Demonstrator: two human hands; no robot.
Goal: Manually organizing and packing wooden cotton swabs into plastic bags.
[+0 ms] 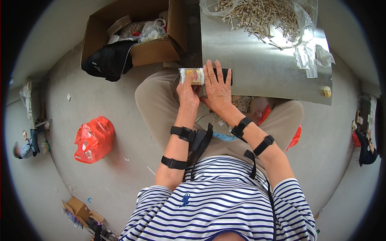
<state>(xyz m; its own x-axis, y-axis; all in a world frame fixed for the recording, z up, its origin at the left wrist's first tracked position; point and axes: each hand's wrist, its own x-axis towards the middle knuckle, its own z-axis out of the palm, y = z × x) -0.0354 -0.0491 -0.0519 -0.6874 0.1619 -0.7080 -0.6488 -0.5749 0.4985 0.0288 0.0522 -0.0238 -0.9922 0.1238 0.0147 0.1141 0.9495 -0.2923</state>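
Head view: left hand holds clear packet, white sticks inside; right hand flat

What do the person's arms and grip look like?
The short sleeves are white with dark blue stripes. Black straps, some with small black boxes, circle the left forearm and right forearm, two on each. The left grip and right grip wear no gloves.

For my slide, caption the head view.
Left hand holds flat, plastic-wrapped pack of white swabs; right hand lies across black rectangular object.
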